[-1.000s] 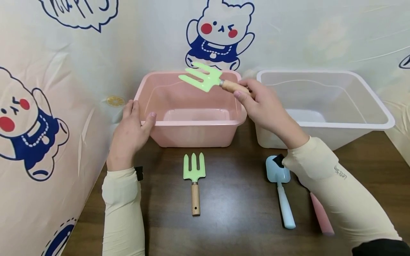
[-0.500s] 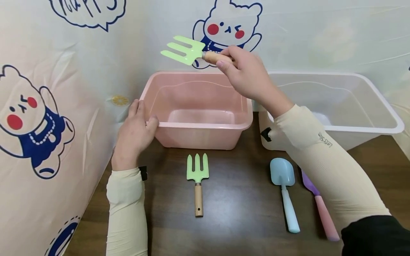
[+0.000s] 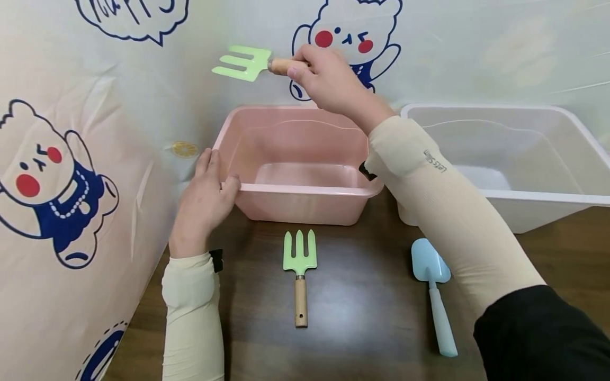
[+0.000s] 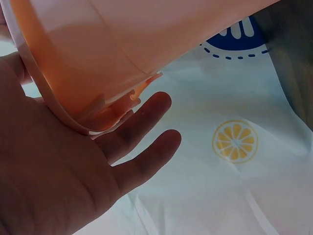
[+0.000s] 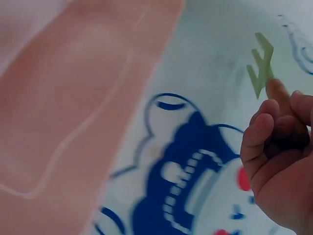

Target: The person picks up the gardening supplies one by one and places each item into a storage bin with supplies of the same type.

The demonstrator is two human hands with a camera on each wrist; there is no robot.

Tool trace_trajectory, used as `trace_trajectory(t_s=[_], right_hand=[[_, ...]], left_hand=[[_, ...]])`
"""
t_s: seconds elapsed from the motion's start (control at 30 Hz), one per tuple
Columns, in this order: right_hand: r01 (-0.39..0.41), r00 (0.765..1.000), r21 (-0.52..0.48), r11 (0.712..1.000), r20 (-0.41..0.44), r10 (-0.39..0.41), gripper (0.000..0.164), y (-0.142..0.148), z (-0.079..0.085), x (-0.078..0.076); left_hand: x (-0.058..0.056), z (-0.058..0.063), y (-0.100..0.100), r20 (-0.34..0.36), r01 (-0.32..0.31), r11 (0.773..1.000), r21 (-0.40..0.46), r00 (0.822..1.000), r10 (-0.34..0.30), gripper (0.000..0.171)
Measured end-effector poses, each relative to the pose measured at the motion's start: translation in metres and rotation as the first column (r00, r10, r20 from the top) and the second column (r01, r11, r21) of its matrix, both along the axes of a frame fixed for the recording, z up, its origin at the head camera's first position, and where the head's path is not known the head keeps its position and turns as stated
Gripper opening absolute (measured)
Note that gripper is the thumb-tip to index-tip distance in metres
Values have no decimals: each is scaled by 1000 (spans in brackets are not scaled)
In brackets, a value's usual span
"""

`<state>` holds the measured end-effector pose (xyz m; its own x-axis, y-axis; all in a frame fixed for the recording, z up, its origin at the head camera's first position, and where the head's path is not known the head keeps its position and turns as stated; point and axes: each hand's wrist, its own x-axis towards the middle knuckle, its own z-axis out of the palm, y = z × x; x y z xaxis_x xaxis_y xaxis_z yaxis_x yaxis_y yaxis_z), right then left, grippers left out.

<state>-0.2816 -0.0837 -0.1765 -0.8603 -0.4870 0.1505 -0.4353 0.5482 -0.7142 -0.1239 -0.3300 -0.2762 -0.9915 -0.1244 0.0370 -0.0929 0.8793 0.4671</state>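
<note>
My right hand (image 3: 329,79) grips the wooden handle of a green three-pronged hand fork (image 3: 245,63). It is raised above the back rim of a pink tub (image 3: 305,203), prongs pointing left. The right wrist view shows fingers curled round that handle, with the green fork head (image 5: 264,63) beyond. My left hand (image 3: 202,203) holds the tub's front left corner, thumb at the front rim and fingers along the left side. From the left wrist, two fingers (image 4: 144,164) stretch outside the tub wall. A second green hand fork (image 3: 300,259) lies on the table before the tub, prongs away from me.
A white tub (image 3: 524,211) stands right of the pink one. A light blue trowel (image 3: 440,317) lies in front of it, beside my right sleeve (image 3: 457,211). Behind the tubs hangs a printed cloth (image 3: 452,58), which also covers the left side.
My right hand has carried the fork up and left, from over the pink tub's right side to beyond its back rim. The right forearm now hides the pink-handled tool. The left hand keeps its hold.
</note>
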Motion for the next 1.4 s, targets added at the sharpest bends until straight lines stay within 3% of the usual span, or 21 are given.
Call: trace_trajectory(t_s=[0.23,0.4,0.5,0.7,0.9,1.17,1.4], right_hand=[[-23,983,-100,995,178,41,33,-1,-37,-11],[-65,975,-186,980,197,102,28,3,-47,-14],[-101,968,-142,985,213,130,26,3,-49,-15],[-166,946,78,983,294,137,24,-2,-58,-14],[-221,913,125,967,376,160,25,-6,-67,-16],[-262,914,207,942,367,174,29,-3,-72,-17],[-271,917,243,931,360,173,20,-5,-73,-16]], left_hand=[[8,2,3,-10,27,999,19,1000,-27,78],[13,8,-2,-9,35,999,37,999,-34,81],[15,11,-6,-11,30,999,36,1000,-29,81],[19,13,-13,-6,20,999,33,1000,-20,82],[22,13,-16,9,12,1000,25,1000,-12,82],[20,13,-14,-9,27,999,18,1000,-26,81],[21,14,-14,-13,29,999,16,1000,-29,83]])
